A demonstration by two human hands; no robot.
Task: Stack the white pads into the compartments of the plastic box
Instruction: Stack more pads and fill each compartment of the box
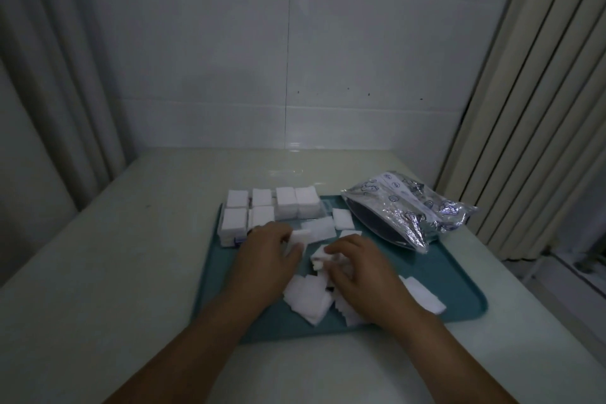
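Teal tray [459, 292] on pale counter [98, 272], centre frame. Plastic box [272, 211], tray's upper left: compartments filled with stacked white pads [296, 205]. Loose pads [308, 300] scattered mid-tray. Left hand [267, 261]: grip closed on one pad. Right hand [360, 275]: fingers curled on another pad. Foil bag [406, 210], upper right.

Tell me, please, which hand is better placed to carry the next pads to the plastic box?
Probably the left hand: it holds a pad and lies nearest the plastic box. The right hand gathers loose pads farther away.
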